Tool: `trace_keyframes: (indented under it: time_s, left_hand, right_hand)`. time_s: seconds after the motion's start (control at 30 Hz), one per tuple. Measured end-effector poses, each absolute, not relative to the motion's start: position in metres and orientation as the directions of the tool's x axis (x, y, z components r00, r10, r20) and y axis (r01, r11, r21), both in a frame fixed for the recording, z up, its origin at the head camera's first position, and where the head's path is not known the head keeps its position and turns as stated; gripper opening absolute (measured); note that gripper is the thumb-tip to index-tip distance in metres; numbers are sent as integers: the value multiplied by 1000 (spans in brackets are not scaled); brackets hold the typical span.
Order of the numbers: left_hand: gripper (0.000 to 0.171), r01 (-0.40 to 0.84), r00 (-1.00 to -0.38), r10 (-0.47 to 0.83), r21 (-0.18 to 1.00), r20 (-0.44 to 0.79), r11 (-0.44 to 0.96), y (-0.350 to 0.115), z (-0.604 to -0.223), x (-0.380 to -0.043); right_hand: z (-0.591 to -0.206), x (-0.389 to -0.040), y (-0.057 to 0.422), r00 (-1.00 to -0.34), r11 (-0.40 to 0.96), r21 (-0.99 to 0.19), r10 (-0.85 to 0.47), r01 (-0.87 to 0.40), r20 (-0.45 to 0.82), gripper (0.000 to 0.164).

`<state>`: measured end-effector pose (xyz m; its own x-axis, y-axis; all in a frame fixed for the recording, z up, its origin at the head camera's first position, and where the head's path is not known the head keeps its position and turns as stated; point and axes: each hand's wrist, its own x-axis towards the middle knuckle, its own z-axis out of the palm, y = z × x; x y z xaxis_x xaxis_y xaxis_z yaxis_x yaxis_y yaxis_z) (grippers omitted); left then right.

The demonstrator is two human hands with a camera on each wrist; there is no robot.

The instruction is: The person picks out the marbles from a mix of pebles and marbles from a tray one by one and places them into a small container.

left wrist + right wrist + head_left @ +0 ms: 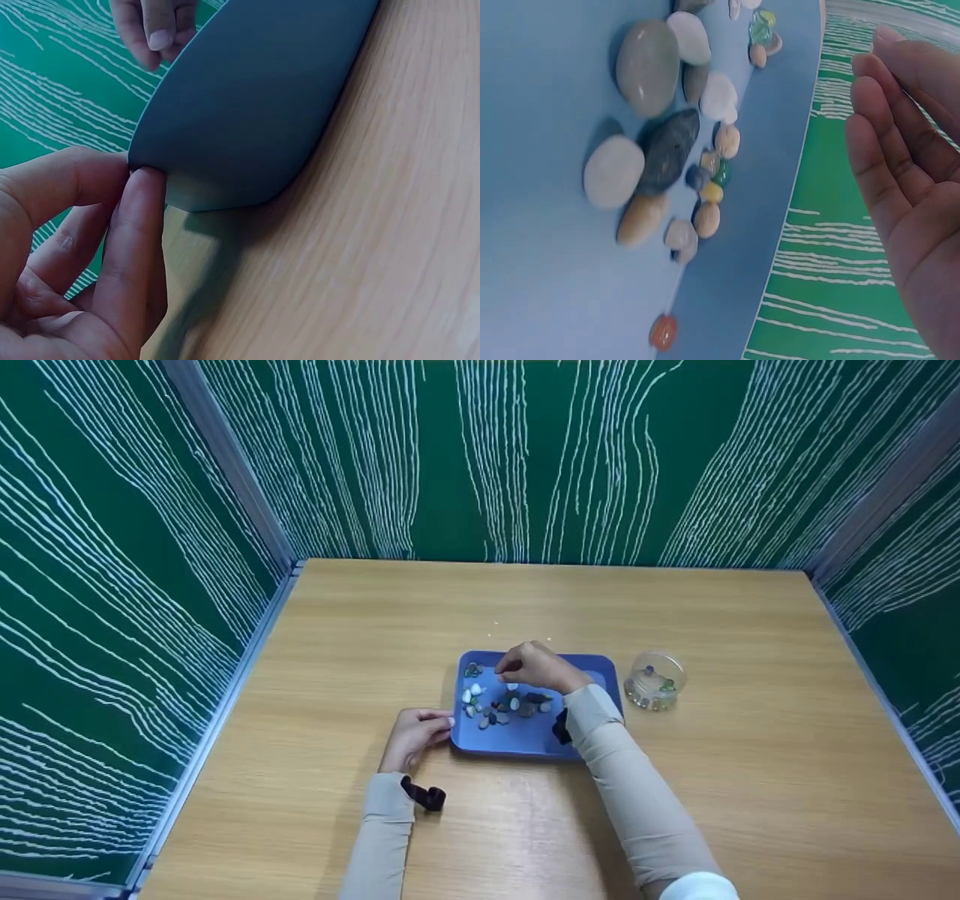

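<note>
A blue tray (491, 742) lies on the table with several pebbles (527, 708) and glass pieces spread over its left and middle part. My left hand (417, 735) pinches the tray's left rim; the left wrist view shows thumb and finger at the tray wall (247, 112). Over the tray's back part hovers my right hand (537, 666), fingertips together and pointing left. In the right wrist view its fingers (892, 165) are fairly straight, with nothing visible between them. Below them lie a dark stone (669, 152), white pebbles (615, 172) and a reddish-orange stone (663, 331).
Right of the tray stands a clear round container (655, 682) with glass pieces inside. Small white specks (491, 634) dot the wooden table (315, 660) behind the tray. Green panels with white wavy lines (442, 457) border the table at the back and sides.
</note>
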<state>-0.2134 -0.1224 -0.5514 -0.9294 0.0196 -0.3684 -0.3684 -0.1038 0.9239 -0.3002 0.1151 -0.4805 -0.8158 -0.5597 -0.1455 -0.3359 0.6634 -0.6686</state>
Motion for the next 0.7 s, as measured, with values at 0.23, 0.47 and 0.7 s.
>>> trace_keyframes:
  time_s: [0.23,0.47,0.7]
  left_hand:
    - [28,-379,-925,19,918,-380,-117,-123,-551,-214]
    - [29,-381,-924,19,919,-381,-105,-123,-551,-214]
    - [30,-372,-928,28,923,-371,-99,-124,-550,-214]
  right_hand:
    - [-484,-304,105,-792,661,-679,-579,-319,-192,20]
    - [-488,-307,97,-773,654,-676,-603,-339,-196,20]
    - [-493,-308,89,-757,638,-670,-631,-380,-172,18]
